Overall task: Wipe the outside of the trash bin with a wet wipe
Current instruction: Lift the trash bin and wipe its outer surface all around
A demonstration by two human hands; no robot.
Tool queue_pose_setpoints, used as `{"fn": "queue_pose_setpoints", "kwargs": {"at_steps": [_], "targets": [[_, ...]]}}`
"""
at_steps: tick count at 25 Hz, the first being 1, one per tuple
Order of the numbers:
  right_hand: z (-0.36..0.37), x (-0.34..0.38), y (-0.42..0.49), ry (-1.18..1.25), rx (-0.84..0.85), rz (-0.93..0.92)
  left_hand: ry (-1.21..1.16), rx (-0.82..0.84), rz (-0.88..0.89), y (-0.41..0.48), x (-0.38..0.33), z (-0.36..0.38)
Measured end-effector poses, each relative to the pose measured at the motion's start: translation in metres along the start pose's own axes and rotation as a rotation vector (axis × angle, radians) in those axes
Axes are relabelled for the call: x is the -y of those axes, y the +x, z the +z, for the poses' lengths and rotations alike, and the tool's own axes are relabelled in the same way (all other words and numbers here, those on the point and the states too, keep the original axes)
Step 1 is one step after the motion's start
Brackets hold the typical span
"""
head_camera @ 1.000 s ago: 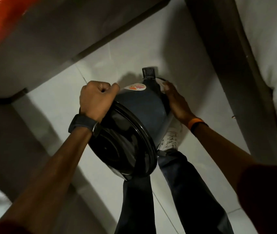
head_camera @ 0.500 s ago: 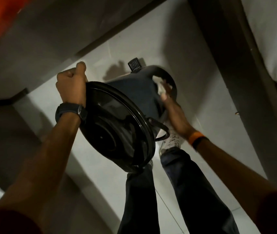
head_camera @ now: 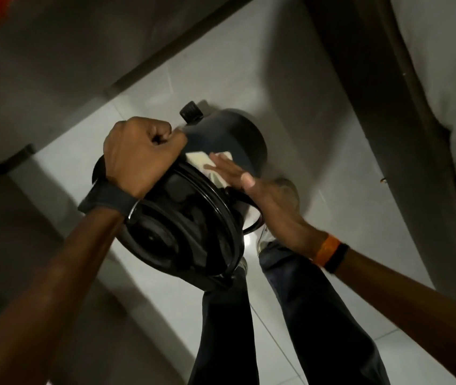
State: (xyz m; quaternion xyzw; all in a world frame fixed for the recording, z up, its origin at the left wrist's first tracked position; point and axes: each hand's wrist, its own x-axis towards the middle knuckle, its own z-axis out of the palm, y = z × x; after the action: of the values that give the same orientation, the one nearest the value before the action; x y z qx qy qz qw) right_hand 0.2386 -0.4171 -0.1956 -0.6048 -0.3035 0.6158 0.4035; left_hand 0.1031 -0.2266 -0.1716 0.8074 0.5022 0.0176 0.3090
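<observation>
A small dark round trash bin (head_camera: 238, 137) with a black lid (head_camera: 182, 232) is held tipped in the air, lid end toward me, its black foot pedal (head_camera: 191, 112) at the far end. My left hand (head_camera: 140, 154) is closed in a fist around the bin's rim near the lid. My right hand (head_camera: 249, 187) lies flat on the bin's upper side and presses a white wet wipe (head_camera: 210, 165) against it. Part of the wipe shows beyond the fingers.
White tiled floor (head_camera: 318, 151) lies below, with my dark trouser legs (head_camera: 318, 315) and a white shoe (head_camera: 265, 240) under the bin. A bed with white sheet (head_camera: 449, 87) runs along the right. A dark wall and skirting (head_camera: 165, 59) stand at upper left.
The bin has turned in my hands. My right hand with the wipe moved from the far side near the base to the upper side near the lid. My left fist shifted right along the rim.
</observation>
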Motion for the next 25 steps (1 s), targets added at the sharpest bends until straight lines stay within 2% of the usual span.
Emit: {"fn": "queue_pose_setpoints", "kwargs": {"at_steps": [2, 5, 7, 11, 14, 16, 18, 20, 23, 25], "targets": [[-0.017, -0.013, 0.036, -0.067, -0.075, 0.126, -0.047, 0.04, 0.05, 0.006, 0.003, 0.001], [-0.046, -0.04, 0.079, -0.156, -0.266, 0.42, -0.123, 0.078, 0.09, 0.011, 0.015, -0.001], [-0.044, -0.049, 0.078, -0.144, -0.281, 0.492, -0.187, 0.093, 0.069, 0.017, 0.024, -0.004], [-0.005, -0.033, 0.02, -0.025, -0.35, 0.391, -0.258, 0.045, -0.042, 0.031, 0.041, -0.006], [0.02, -0.009, -0.013, 0.201, -0.221, 0.302, -0.342, -0.016, -0.138, 0.043, 0.046, -0.009], [0.02, -0.006, -0.008, 0.201, -0.234, 0.267, -0.352, 0.006, -0.138, 0.047, 0.044, -0.01], [0.007, -0.013, 0.016, 0.086, -0.371, 0.335, -0.263, 0.075, -0.057, 0.045, 0.031, -0.007], [-0.017, -0.027, 0.047, -0.141, -0.407, 0.446, -0.091, 0.148, 0.093, 0.039, 0.004, 0.001], [-0.046, -0.04, 0.075, -0.381, -0.392, 0.587, 0.282, 0.343, 0.476, 0.026, -0.052, 0.021], [-0.053, -0.044, 0.075, -0.461, -0.423, 0.549, 0.553, 0.541, 0.783, 0.01, -0.085, 0.043]]}}
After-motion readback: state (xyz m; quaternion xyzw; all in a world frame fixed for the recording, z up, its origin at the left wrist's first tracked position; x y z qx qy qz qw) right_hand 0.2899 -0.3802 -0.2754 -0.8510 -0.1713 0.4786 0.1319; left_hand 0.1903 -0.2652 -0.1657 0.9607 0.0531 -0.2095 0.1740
